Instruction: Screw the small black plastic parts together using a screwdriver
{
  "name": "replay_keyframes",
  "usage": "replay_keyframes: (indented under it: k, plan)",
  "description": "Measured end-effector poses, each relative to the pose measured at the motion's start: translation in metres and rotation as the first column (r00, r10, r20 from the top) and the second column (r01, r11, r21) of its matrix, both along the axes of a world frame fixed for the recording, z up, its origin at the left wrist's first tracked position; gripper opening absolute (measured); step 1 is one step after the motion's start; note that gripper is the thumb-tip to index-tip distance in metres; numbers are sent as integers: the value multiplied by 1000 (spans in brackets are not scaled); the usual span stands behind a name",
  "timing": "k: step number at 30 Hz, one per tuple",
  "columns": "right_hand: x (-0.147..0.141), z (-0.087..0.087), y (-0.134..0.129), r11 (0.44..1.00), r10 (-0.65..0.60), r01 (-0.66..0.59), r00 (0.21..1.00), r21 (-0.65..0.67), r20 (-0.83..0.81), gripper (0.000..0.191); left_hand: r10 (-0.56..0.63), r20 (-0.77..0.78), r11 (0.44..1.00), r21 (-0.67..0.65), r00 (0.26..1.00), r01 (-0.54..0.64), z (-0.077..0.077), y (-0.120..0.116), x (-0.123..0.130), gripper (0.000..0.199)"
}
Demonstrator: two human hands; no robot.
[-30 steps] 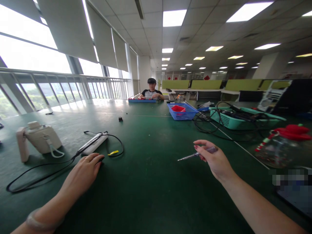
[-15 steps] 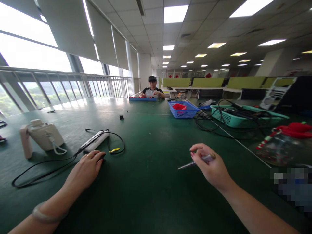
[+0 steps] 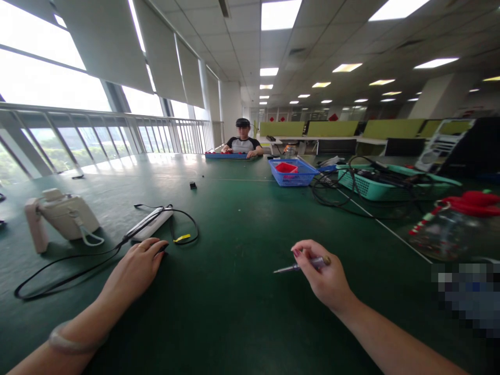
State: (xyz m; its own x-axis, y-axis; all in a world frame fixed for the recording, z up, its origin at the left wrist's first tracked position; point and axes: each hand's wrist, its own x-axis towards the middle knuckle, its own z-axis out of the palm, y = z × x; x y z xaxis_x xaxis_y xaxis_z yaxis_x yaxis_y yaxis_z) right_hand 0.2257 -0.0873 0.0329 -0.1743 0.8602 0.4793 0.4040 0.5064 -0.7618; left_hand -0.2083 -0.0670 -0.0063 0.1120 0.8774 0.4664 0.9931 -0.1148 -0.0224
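Held in my right hand is a small screwdriver with a thin metal shaft and a clear, purplish handle. Its tip points left, just above the green table, and the handle's butt shows past my fingers. My left hand rests low over the table with the fingers curled down. A small black piece shows between its thumb and forefinger; its kind cannot be made out. Beyond that hand lies a white bar-shaped device with a black cord looping to the left.
A beige bottle stands at left. A small black block lies farther out. At right are a blue basket with a red tray, a green basket of cables, and a red-lidded jar. Another person sits at the far end.
My right hand has moved a little left with the screwdriver. My left hand stays almost in place. The view has tilted slightly, and the far person's hand has shifted.
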Motion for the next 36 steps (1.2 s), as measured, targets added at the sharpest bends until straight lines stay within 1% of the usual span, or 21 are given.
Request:
replay_keyframes:
  k: [5,12,17,22,29,36]
  plan:
    - [1,-2,0,1000,3,-4,1000,20,20,17,0,-4,1000,9,1000,0,-1,-1,-1,43]
    - [4,-4,0,999,-12,10,998,34,60,18,90,59,996,-11,994,-89,6,-6,4,56]
    - [4,-5,-1,998,-34,30,996,49,88,18,113,98,994,-6,989,-113,8,-8,4,60]
    - [4,-6,-2,998,-42,36,994,54,102,20,110,86,994,-1,990,-111,6,-7,2,58]
    - [5,-7,-2,998,-38,30,991,63,131,18,112,91,994,-17,990,-110,2,-5,-3,53]
    - [5,-8,-1,995,-56,44,988,88,144,17,23,117,998,49,993,-29,-2,-1,-7,48]
